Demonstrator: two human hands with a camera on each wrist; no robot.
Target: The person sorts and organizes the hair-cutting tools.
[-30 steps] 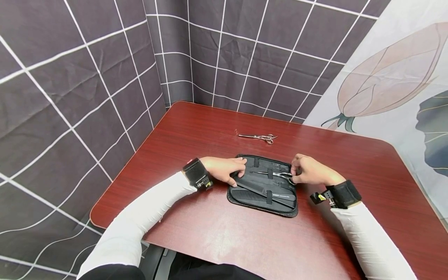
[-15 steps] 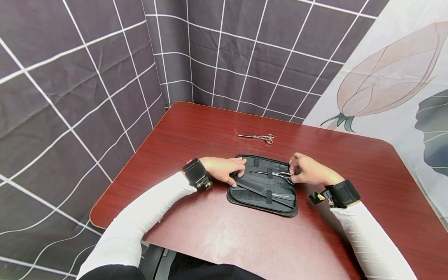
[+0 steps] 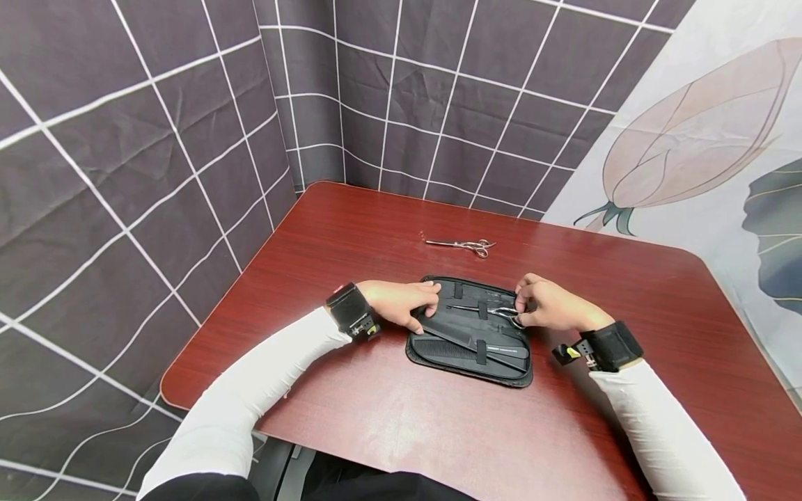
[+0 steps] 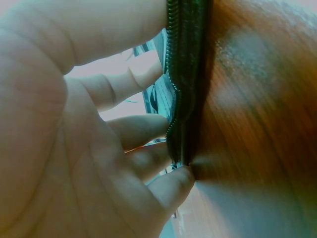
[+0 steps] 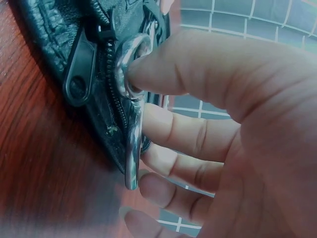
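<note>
An unfolded black zip case [image 3: 438, 356] lies on the table, holding a black comb [image 3: 447, 348] and silver scissors [image 3: 495, 311] under elastic loops. The left hand [image 3: 401, 303] rests on the case's left side; in the left wrist view its fingers [image 4: 141, 131] lie over the zipped edge [image 4: 185, 89]. At the case's right edge, the right hand [image 3: 551, 305] pinches the scissors' handles. The right wrist view shows the thumb on a metal finger ring [image 5: 120, 74], fingertips against the shank, beside a black zipper pull [image 5: 79, 74].
Another pair of silver scissors [image 3: 460, 245] lies on the red-brown table [image 3: 351, 229] beyond the case. Dark gridded cloth [image 3: 401, 90] hangs behind and to the left, and a white cloth with a flower print [image 3: 689, 139] hangs at the right.
The right hand has shifted very slightly left at the scissors' handles. The left hand and the case look nearly the same.
</note>
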